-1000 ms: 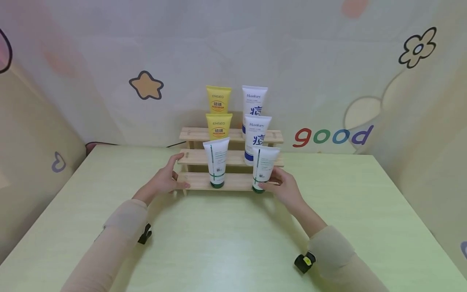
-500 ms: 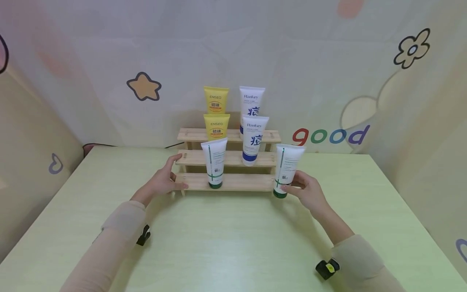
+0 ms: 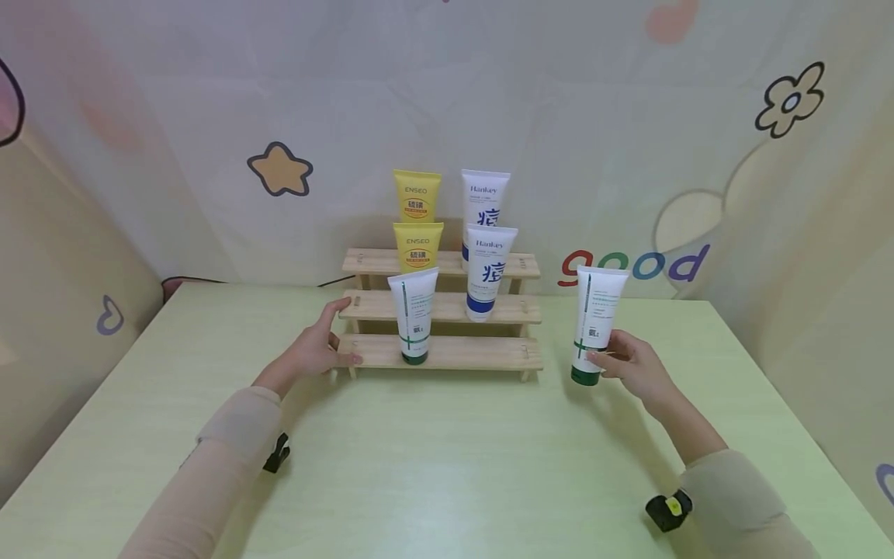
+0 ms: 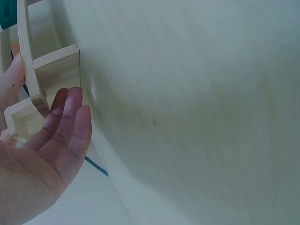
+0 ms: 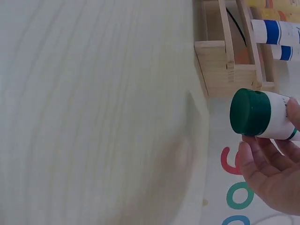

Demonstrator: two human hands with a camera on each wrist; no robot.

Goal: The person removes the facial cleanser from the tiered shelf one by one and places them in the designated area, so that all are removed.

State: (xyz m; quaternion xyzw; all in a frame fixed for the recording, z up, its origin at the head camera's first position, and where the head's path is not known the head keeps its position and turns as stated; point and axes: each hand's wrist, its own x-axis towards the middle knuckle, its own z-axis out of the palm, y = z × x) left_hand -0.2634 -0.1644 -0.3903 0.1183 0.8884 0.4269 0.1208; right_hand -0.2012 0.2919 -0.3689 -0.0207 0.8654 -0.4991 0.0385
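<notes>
A three-step wooden display rack (image 3: 482, 353) stands at the back of the table. My left hand (image 3: 310, 347) grips its left end, thumb at the lowest step and index finger up at the middle one; in the left wrist view the fingers (image 4: 77, 133) reach past the plank's end. Right of the rack, my right hand (image 3: 639, 369) holds a white squeeze tube (image 3: 599, 310) upright between thumb and fingers, its green cap (image 5: 251, 111) downward and raised off the table. A matching white tube (image 3: 414, 314) stands on the lowest step, left of its middle.
Two yellow ENSEO tubes (image 3: 417, 247) stand one behind the other on the upper steps. To their right are two white-and-blue Hankey tubes (image 3: 489, 272), also front and back. A printed cloth wall (image 3: 594, 140) rises behind the pale green table (image 3: 419, 466).
My right hand has lifted the white tube off the right of the lowest step and carried it rightward, past the rack's end. The left hand has stayed on the rack.
</notes>
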